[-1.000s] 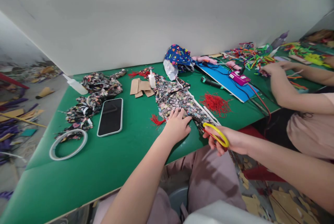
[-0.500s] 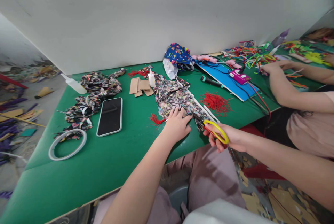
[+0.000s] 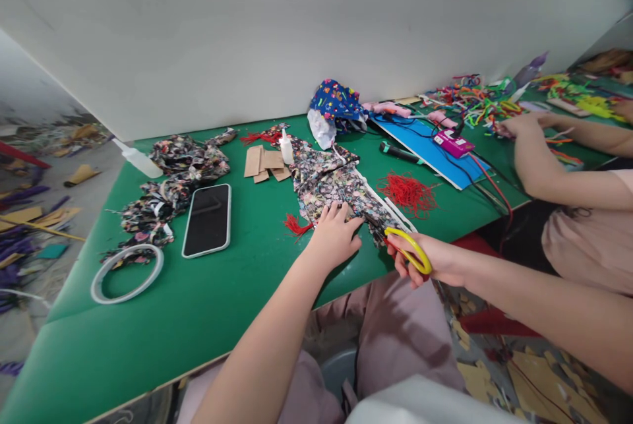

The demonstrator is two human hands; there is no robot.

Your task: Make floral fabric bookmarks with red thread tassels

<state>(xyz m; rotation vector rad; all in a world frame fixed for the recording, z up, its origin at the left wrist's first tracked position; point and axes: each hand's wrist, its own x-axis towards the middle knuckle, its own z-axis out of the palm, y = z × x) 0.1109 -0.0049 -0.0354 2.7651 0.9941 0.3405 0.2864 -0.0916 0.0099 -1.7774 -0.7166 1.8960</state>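
Note:
Dark floral fabric [image 3: 324, 177] lies on the green table [image 3: 257, 305] in front of me. My left hand [image 3: 337, 236] rests flat on its near edge with the fingers spread. Yellow-and-red-handled scissors [image 3: 413, 249] are in my right hand [image 3: 420, 259], whose fingers are wrapped round the handles. The blades point left at the fabric's near right end, where they are hard to make out. A red thread tassel [image 3: 297, 226] sticks out left of my left hand. A bundle of red threads [image 3: 408, 194] lies beyond my right hand.
At left are a phone [image 3: 208, 219], a tape roll [image 3: 127, 273], bunched floral fabric [image 3: 188, 160] and a glue bottle [image 3: 141, 161]. Brown card pieces [image 3: 263, 161] lie behind the fabric. A blue board [image 3: 430, 147] and power strip [image 3: 452, 143] stand right, near another person's arms [image 3: 548, 160].
The scissor handles have drawn closer together in my right hand. My left hand keeps its place on the fabric. The view has shifted very slightly.

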